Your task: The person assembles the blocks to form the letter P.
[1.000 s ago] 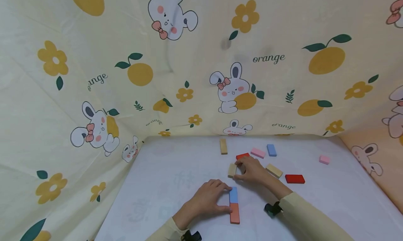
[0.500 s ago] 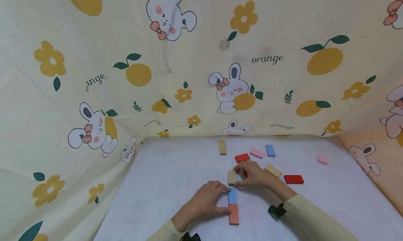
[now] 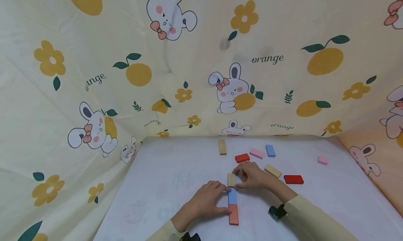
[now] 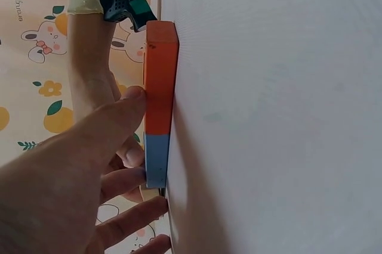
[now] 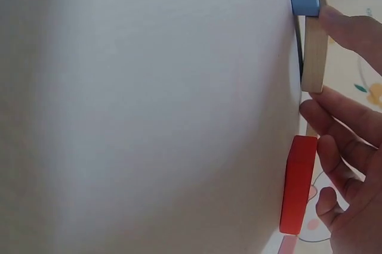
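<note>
My left hand [image 3: 206, 200] touches the row from above, its thumb on the orange block [image 3: 234, 215] and a fingertip on the blue block [image 3: 232, 197]. These two blocks lie end to end, as the left wrist view also shows. Beyond the blue block, in line with it, lies a plain wooden block [image 3: 231, 180]. My right hand [image 3: 253, 176] pinches that wooden block [image 5: 316, 54] lengthwise, thumb at its near end and fingertip at its far end. A red block [image 5: 298, 185] lies close beside the right fingers; in the head view the hand hides most of it.
Farther back on the white table [image 3: 163, 171] are a red block [image 3: 242, 158], pink blocks [image 3: 257, 153], a blue block [image 3: 270, 150] and a wooden block [image 3: 223, 147]. To the right lie another wooden block [image 3: 273, 171] and a red block [image 3: 294, 179]. A patterned cloth [image 3: 189, 59] rises behind.
My right hand has drawn the wooden block nearer, straightened it and brought it up to the blue block's far end. My left hand has stayed on the row.
</note>
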A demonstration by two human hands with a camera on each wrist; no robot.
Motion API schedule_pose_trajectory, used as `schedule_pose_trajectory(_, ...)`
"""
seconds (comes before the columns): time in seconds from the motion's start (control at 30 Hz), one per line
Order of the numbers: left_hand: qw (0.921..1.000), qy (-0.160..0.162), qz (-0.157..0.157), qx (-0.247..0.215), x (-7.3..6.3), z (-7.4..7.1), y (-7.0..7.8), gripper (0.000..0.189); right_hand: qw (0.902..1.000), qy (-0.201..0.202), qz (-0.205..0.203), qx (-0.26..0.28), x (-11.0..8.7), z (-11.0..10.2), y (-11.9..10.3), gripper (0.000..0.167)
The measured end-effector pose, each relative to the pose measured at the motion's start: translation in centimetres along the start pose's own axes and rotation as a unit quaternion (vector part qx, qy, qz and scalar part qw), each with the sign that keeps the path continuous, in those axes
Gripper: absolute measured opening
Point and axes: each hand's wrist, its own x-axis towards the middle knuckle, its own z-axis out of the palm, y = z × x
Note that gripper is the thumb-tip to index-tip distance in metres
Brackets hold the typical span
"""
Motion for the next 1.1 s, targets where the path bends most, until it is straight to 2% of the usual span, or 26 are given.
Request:
schedule_pose_trajectory(0.27,0.9999,-0.002,-0.005,-0.008,0.13,0.07,0.15,0.071,0.9999,-0.002,0.002,-0.017,-0.18,0.04,-0.16,0.054)
schedule_pose_trajectory(0.6,0.9998,-0.008,-0.01,-0.016,-0.07,0.35,0.45,0.07,0.9999,-0.012,0.011,-0.006,-0.56,0.26,-0.4,0.052)
schedule_pose_trajectory(0.9,1.0,0.0,-0.007,-0.006,0.0,0.08,0.47,0.07,0.9998,0.001,0.017,-0.012,-0.35,0.11,-0.85,0.049)
schedule_pose_trajectory(1.1,0.9998,-0.008,-0.014,-0.011,0.01,-0.05,0.4,0.075,0.9997,0.015,0.015,-0.012,-0.47,0.09,-0.83,0.05)
